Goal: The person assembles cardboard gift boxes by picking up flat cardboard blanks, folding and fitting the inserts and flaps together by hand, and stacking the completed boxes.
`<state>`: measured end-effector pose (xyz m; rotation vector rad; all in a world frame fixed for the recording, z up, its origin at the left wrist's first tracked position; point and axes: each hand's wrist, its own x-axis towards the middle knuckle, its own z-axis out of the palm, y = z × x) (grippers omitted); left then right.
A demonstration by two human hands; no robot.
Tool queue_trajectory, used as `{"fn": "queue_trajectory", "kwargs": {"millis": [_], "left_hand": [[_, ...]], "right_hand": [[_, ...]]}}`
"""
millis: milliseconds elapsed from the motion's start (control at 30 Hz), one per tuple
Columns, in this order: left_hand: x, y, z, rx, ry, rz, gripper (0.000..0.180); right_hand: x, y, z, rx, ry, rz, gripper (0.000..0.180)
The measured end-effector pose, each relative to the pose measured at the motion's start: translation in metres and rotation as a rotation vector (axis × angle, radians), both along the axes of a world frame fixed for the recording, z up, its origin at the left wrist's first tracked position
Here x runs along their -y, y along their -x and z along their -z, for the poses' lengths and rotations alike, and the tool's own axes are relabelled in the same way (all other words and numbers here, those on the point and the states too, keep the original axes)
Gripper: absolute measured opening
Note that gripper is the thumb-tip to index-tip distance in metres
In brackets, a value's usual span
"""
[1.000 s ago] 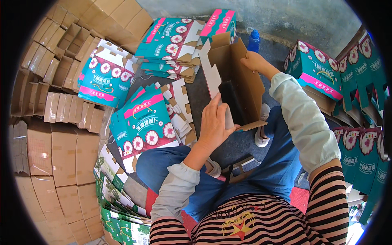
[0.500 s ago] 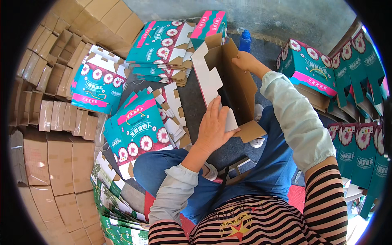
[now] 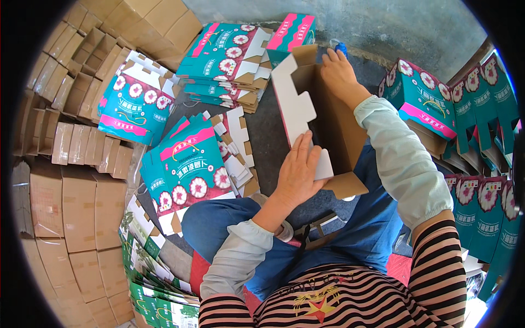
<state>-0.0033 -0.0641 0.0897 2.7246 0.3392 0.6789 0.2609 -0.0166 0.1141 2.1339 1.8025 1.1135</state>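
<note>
Above my knees stands a half-folded carton (image 3: 345, 123), its brown inside facing up and its end flaps standing out. Its near-left side carries a white notched flap (image 3: 298, 104). My left hand (image 3: 298, 170) is closed on that flap near its lower end, with the fingers on the white face and the thumb toward the brown end flap. At the far end, my right hand (image 3: 340, 75) bends over the top edge of the right wall, gripping it; the fingertips are partly hidden.
Flat teal-and-pink cartons (image 3: 188, 164) lie to the left, with another stack (image 3: 229, 54) behind. A finished box (image 3: 292, 35) and a blue bottle (image 3: 341, 49) stand by the wall. Brown boxes (image 3: 79, 208) are piled at far left; teal boxes (image 3: 421, 98) line the right.
The carton has shifted a little right. My right hand has moved up to the far end of its wall, now covering most of the bottle. The left hand keeps hold of the flap.
</note>
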Motion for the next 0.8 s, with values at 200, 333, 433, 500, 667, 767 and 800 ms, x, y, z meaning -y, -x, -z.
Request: {"fn": "queue_trajectory", "kwargs": {"millis": [200, 333, 433, 500, 667, 767, 800], "left_hand": [[0.006, 0.001, 0.002, -0.008, 0.029, 0.022, 0.062], [0.003, 0.001, 0.003, -0.014, 0.045, 0.023, 0.064], [0.000, -0.001, 0.000, -0.063, 0.068, 0.042, 0.063], [-0.001, -0.004, 0.003, -0.118, 0.047, 0.049, 0.063], [-0.004, -0.001, 0.017, -0.177, 0.035, 0.053, 0.069], [-0.007, 0.004, 0.014, -0.151, 0.121, 0.098, 0.072], [-0.008, 0.005, 0.014, -0.153, 0.147, 0.128, 0.073]], "right_hand": [[-0.009, -0.013, 0.026, -0.333, 0.071, -0.021, 0.040], [-0.011, -0.005, 0.019, -0.576, 0.023, 0.029, 0.046], [-0.016, -0.016, 0.023, -0.687, -0.022, -0.025, 0.046], [-0.020, -0.019, 0.024, -0.761, -0.076, -0.085, 0.045], [-0.021, -0.020, 0.021, -0.981, -0.168, 0.107, 0.049], [-0.019, -0.024, 0.019, -0.972, -0.118, 0.121, 0.048], [-0.018, -0.027, 0.020, -0.968, -0.114, 0.119, 0.048]]}}
